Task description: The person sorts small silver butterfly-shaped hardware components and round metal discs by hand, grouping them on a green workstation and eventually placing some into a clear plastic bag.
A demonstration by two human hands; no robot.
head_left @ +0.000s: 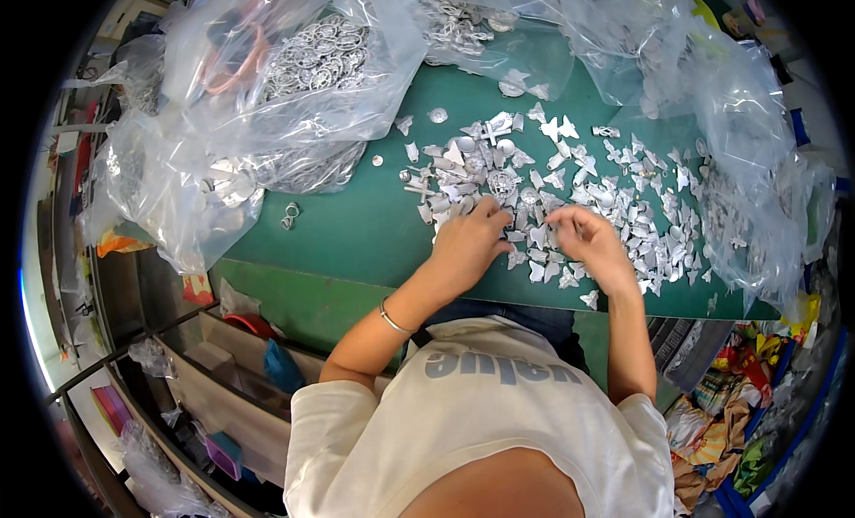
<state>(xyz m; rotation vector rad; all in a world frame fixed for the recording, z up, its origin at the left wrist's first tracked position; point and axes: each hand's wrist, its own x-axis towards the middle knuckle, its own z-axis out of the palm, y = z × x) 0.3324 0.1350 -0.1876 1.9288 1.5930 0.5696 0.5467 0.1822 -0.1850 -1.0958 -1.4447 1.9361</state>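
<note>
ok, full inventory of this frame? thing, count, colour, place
small metal pieces: too many to count, silver, spread over the middle and right of the table
green table: one, green top, centre
clear plastic bags: several, transparent, along the far edge and both sides, holding more silver parts
ring-shaped parts: many, silver, inside the far left bag
loose ring piece: one small cluster, silver, alone on the table left of the pile
bracelet: one, silver, on the left wrist
left hand: fingers down on the pile, near its left side; grip unclear
right hand: fingers curled among the pieces, centre-right; grip unclear
</note>
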